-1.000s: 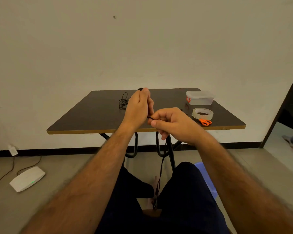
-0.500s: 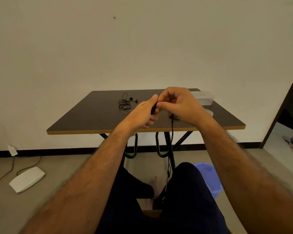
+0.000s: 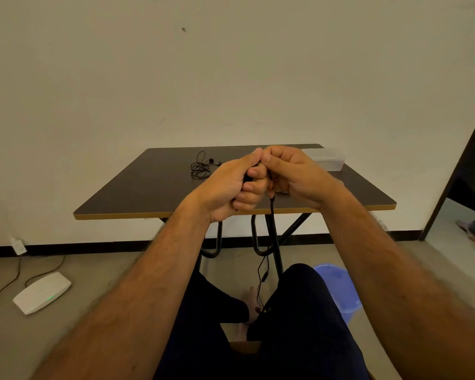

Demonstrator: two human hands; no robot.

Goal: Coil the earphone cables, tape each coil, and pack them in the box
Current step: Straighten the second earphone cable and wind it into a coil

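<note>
Hands: left hand (image 3: 232, 185) and right hand (image 3: 291, 172) meet above the desk (image 3: 154, 187), knuckles touching; both are clenched round the black earphone cable (image 3: 272, 212).
Change: a second ago the right hand sat lower, by the desk's near edge, drawing cable out; it has since risen to the left fist, laying another turn on it.
Cable: the free length hangs from between the hands, past the desk edge, down between the knees; the dangling part looks shorter than before.
Second earphones (image 3: 200, 168): loose bundle lying on the desk, left of the hands, untouched.
Box (image 3: 329, 160): far right of the desk, lid on, partly hidden behind the right hand.
Standing: first coil part wound; taping and packing not yet begun.
</note>
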